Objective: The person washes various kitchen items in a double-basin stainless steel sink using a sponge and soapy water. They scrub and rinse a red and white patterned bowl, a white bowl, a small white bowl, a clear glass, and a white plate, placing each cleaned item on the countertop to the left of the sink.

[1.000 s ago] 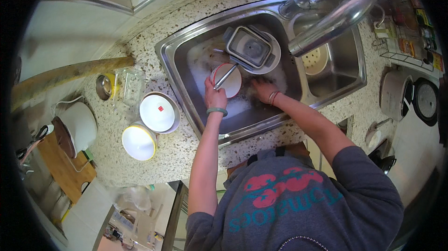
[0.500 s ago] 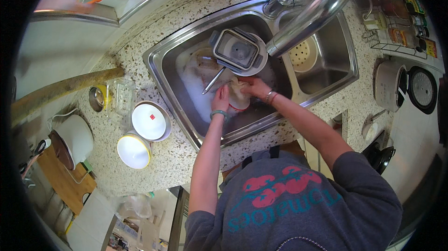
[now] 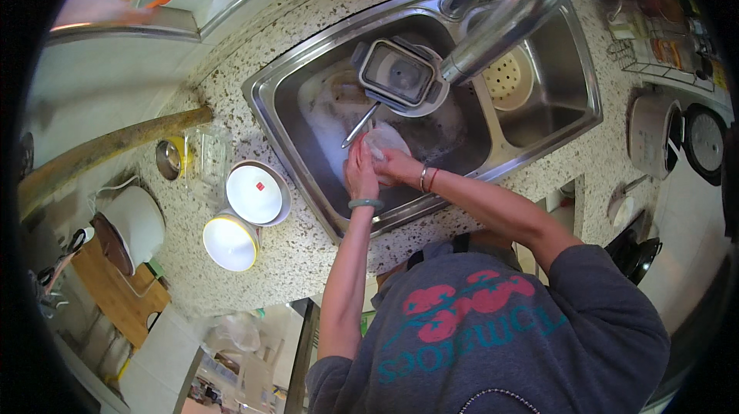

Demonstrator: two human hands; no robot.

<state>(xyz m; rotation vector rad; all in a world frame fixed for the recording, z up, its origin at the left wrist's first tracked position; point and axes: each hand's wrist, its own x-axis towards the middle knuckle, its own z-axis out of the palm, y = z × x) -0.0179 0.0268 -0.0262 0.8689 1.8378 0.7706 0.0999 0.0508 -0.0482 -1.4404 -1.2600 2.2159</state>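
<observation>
Over the left basin of the steel sink (image 3: 271, 131), my two hands are close together at a pale bowl (image 3: 387, 139). My left hand (image 3: 360, 173) is closed on its left side. From the right, my right hand (image 3: 399, 167) presses against the bowl with fingers curled, around a pale dishcloth that is mostly hidden now. Soapy water (image 3: 327, 123) fills part of the basin. Just above my hands, a clear rectangular lidded container (image 3: 398, 73) rests on a white bowl (image 3: 429, 108). A metal handle (image 3: 360, 125) sticks out beside it.
The chrome faucet (image 3: 512, 21) arches over the divider. A cream strainer (image 3: 508, 83) sits in the right basin. On the left counter stand white bowls (image 3: 254, 194), a yellow-rimmed bowl (image 3: 230, 243), a clear container (image 3: 206, 160) and a yellow cup (image 3: 171, 158). A rice cooker (image 3: 650, 135) stands right.
My hands have drawn closer together and slightly down and left. The bowl has been tilted, so its pale side shows above my fingers; the cloth is now mostly covered. The view has shifted slightly.
</observation>
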